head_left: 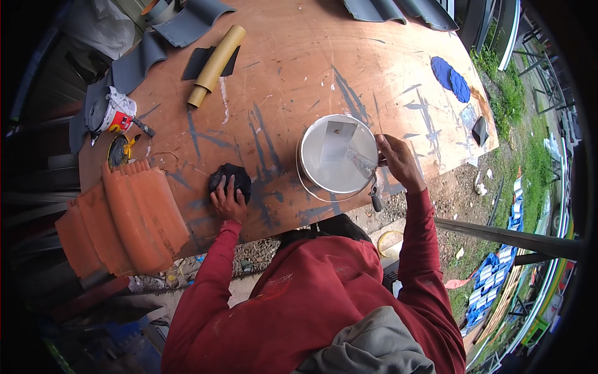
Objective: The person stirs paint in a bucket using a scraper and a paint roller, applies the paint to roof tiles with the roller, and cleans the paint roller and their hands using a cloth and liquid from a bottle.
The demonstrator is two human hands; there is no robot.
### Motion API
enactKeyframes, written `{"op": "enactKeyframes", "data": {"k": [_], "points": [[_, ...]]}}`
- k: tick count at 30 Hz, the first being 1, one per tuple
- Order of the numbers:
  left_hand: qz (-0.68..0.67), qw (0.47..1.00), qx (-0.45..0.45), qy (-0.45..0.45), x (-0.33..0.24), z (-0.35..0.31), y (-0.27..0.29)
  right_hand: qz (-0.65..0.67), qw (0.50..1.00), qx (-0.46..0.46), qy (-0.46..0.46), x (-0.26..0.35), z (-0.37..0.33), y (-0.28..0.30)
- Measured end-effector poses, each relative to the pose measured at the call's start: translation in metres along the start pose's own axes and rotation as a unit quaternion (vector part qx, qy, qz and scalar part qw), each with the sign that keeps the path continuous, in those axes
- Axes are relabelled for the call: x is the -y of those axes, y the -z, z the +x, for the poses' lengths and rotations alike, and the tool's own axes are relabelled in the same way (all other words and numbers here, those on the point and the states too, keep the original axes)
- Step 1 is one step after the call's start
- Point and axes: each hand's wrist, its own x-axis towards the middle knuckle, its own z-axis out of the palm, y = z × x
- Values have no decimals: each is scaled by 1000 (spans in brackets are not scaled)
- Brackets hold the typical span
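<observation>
My red sleeves reach forward to the surface (283, 75), which is reddish brown and streaked with grey smears. My left hand (229, 198) is curled down over a bunched black cloth (242, 177), fingers a little apart, holding it against the surface close to the near edge. My right hand (398, 161) is narrowed on the right rim of a white bucket (303, 163). The bucket is right of the cloth, well apart from it, with its mouth facing up; I cannot tell whether its base sits flat. Its wire handle (319, 198) hangs round the near side. Inside it I see a pale rectangle, though whether that is a plate or a reflection I cannot tell.

To my left, orange tiles (142, 209) lie stacked over the corner. Just beyond them is a black and yellow roll (117, 151), then a smeared tub (118, 113) with a brush (144, 127) beside it. Farther out, a yellow tube (219, 62) lies across a black sheet (198, 61). Off to the right are a small dark block (479, 131) and, beyond it, two overlapping blue pieces (450, 78). Grey tiles (193, 22) lie along the far left, and more at the far edge.
</observation>
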Motion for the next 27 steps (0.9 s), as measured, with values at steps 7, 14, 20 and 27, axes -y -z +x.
{"op": "enactKeyframes", "data": {"k": [7,14,20,27], "points": [[22,1000,17,-14,1,-3,2,13,999,-32,-27,15,-3,-20],[58,997,40,10,-12,11,-6,-154,973,-122,119,9,3,-21],[111,990,62,69,-16,14,-17,-189,971,-61,135,5,15,-8],[66,973,151,159,-8,33,-11,-159,972,-59,166,-5,34,12]]}}
